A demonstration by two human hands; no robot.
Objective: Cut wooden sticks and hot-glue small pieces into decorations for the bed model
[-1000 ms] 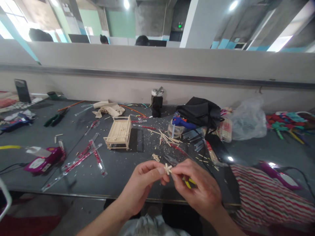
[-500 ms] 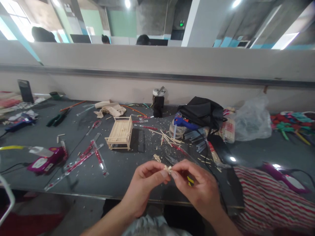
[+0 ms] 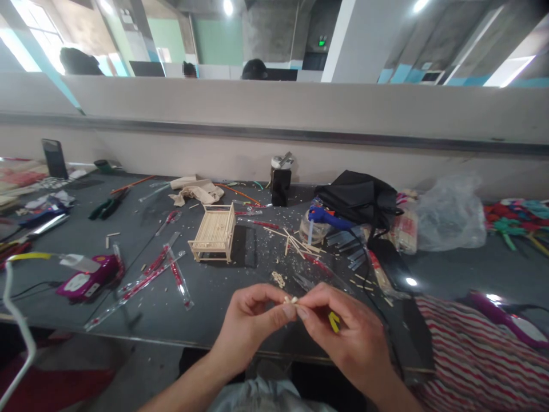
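Observation:
Close to the table's front edge, my left hand (image 3: 257, 317) and my right hand (image 3: 341, 326) meet, thumbs and forefingers pinched on a small cluster of pale wooden pieces (image 3: 290, 300). The fingertips cover most of that cluster. Just beyond it lies a little heap of short wooden bits (image 3: 278, 279). Pliers with yellow on the handle (image 3: 333, 321) lie partly under my right hand. Further off to the left stands a miniature bed frame made of thin wooden sticks (image 3: 213, 232), upright on its legs.
Loose wooden sticks (image 3: 295, 243) and crumbs litter the middle. A blue glue gun (image 3: 328, 217) rests by a black bag (image 3: 360, 197). Red-and-clear wrappers (image 3: 178, 277) and a purple power strip (image 3: 88, 278) lie left. Striped cloth (image 3: 463, 349) hangs over the right edge. A phone (image 3: 281, 187) stands at the back.
The whole view has shifted slightly, so objects sit a little further right. Both hands keep their pinch on the small wooden cluster, with the fingers a little turned.

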